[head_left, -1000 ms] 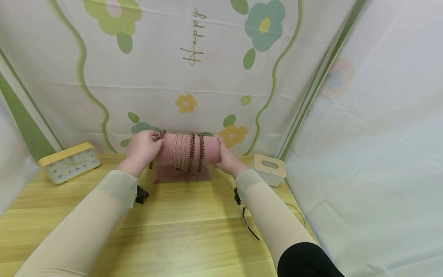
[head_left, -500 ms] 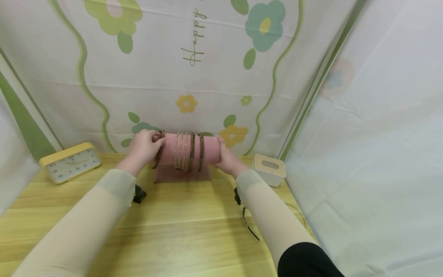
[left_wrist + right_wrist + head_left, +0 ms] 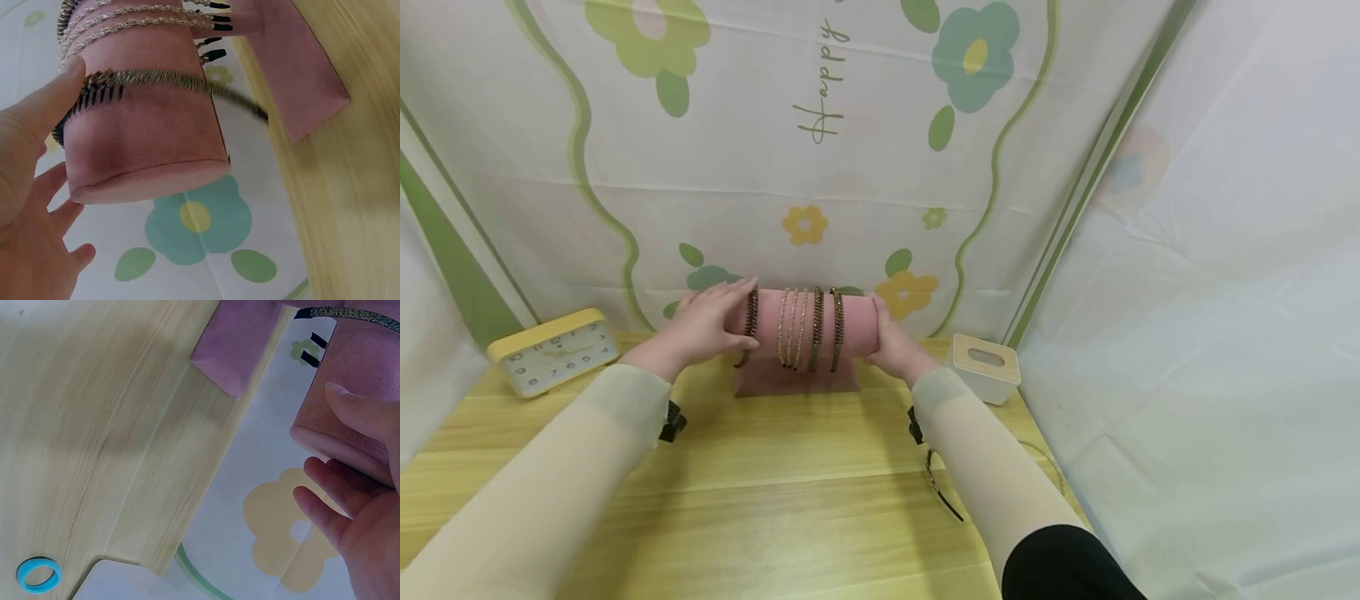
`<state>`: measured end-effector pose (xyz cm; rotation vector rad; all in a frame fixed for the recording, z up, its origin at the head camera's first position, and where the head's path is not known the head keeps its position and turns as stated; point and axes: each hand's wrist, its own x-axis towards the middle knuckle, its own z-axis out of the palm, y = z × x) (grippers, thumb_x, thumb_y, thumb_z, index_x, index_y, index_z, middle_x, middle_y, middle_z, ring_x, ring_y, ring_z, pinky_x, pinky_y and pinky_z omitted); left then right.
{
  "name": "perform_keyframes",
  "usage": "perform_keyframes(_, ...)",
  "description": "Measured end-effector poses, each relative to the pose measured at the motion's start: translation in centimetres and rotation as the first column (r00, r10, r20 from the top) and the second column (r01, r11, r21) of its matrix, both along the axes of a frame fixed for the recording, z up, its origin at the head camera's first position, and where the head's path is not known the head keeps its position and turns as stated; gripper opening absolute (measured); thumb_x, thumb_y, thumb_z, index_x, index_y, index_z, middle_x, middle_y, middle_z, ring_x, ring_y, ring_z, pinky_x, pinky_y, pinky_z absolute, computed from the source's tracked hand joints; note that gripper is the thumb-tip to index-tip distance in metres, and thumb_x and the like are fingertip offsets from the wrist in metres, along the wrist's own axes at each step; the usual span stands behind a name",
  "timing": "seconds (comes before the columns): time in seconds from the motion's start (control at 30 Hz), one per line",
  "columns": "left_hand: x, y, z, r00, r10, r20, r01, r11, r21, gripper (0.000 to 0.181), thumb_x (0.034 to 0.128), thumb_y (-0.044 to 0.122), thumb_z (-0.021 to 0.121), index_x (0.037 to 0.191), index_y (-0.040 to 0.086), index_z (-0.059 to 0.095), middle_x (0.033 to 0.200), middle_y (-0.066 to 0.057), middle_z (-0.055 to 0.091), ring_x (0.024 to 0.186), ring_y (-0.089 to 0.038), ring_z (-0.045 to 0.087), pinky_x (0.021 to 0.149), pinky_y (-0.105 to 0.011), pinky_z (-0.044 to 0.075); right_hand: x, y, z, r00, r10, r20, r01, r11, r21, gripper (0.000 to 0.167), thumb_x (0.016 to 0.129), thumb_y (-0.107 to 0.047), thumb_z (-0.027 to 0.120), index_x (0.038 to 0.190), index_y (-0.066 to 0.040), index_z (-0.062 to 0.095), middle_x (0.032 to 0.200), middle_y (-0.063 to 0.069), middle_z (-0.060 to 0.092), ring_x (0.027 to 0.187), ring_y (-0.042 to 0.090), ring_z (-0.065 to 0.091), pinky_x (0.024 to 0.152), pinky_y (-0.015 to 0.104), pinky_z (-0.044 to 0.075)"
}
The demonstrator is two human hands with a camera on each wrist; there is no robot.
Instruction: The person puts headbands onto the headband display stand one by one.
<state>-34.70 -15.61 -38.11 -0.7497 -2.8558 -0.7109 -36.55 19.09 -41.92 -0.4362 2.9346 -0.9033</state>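
2 hands are at opposite ends of the pink headband stand, which stands near the desk's back edge on its flat base. The left hand is held wide at the left end, thumb to the front and fingers over the top, gripping nothing; its thumb tip is at the dark headband hung there, though whether they touch I cannot tell. The right hand rests at the other end, thumb laid on the curved side, fingers loosely extended about the end face. Between the hands, 3 light headbands hang side by side, then 2 dark beaded headbands to their right, black tips downward. Farther out, a yellow-topped clock leans near the desk's back left corner, and a white tissue box sits at the back right corner. A loose headband lies towards the desk's right edge, partly hidden by the sleeve. Near the box, the right wrist view shows 1 turquoise ring on the desk.
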Motion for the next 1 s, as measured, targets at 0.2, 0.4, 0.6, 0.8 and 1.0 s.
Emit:
perform_keyframes(0.2, -0.4, 0.6, -0.1, 1.0, 0.009, 0.009, -0.009, 1.0, -0.015, 0.103, 0.0777, 0.038, 0.085, 0.159, 0.018, 0.023, 0.16, -0.014, 0.024, 0.145, -0.044, 0.012, 0.111, -0.067, -0.001, 0.0, -0.1, -0.1, 1.0, 0.001, 0.001, -0.001, 1.0, -0.001, 0.123, 0.08, 0.006, 0.076, 0.156, -0.036, -0.01, 0.147, 0.022, 0.041, 0.122, 0.03, 0.052, 0.101, 0.04, 0.045)
perform_keyframes(0.4, -0.9, 1.6, 0.5, 1.0, 0.007, 0.028, -0.006, 1.0, -0.023, 0.102, 0.0752, 0.035, 0.087, 0.157, 0.015, 0.029, 0.156, -0.013, 0.035, 0.145, -0.042, 0.014, 0.111, -0.067, -0.003, -0.1, -0.2, -0.1, 1.0, -0.002, -0.003, 0.002, 1.0, 0.004, 0.123, 0.08, 0.007, 0.077, 0.156, -0.034, -0.009, 0.145, 0.021, 0.043, 0.12, 0.029, 0.053, 0.099, 0.038, 0.046)
perform_keyframes(0.6, -0.9, 2.0, 1.0, 0.996, -0.002, 0.088, 0.005, 0.999, -0.032, 0.102, 0.0781, 0.034, 0.085, 0.159, 0.019, 0.024, 0.157, -0.011, 0.033, 0.146, -0.041, 0.013, 0.108, -0.069, -0.011, -0.2, -0.2, -0.1, 1.0, 0.009, -0.003, -0.009, 1.0, -0.002, 0.123, 0.08, 0.007, 0.076, 0.156, -0.035, -0.01, 0.146, 0.021, 0.042, 0.122, 0.03, 0.052, 0.1, 0.04, 0.046)
perform_keyframes(0.8, -1.1, 2.1, 1.0, 0.995, 0.009, 0.103, -0.003, 0.999, -0.05, 0.105, 0.0788, 0.037, 0.084, 0.16, 0.021, 0.019, 0.156, -0.013, 0.034, 0.146, -0.04, 0.012, 0.108, -0.068, -0.013, -0.2, -0.1, 0.0, 1.0, -0.002, 0.006, 0.002, 1.0, -0.005, 0.121, 0.081, 0.006, 0.076, 0.156, -0.036, -0.009, 0.148, 0.02, 0.039, 0.125, 0.029, 0.05, 0.102, 0.04, 0.044)
perform_keyframes(1.0, -1.1, 2.4, 1.1, 0.995, 0.012, 0.101, -0.004, 0.997, -0.077, 0.107, 0.0788, 0.042, 0.083, 0.16, 0.019, 0.018, 0.155, -0.014, 0.035, 0.146, -0.04, 0.013, 0.108, -0.067, -0.014, 0.0, -0.1, 0.2, 1.0, -0.007, 0.011, 0.007, 1.0, -0.016, 0.12, 0.081, 0.005, 0.077, 0.157, -0.035, -0.007, 0.153, 0.018, 0.033, 0.129, 0.03, 0.047, 0.104, 0.04, 0.041)
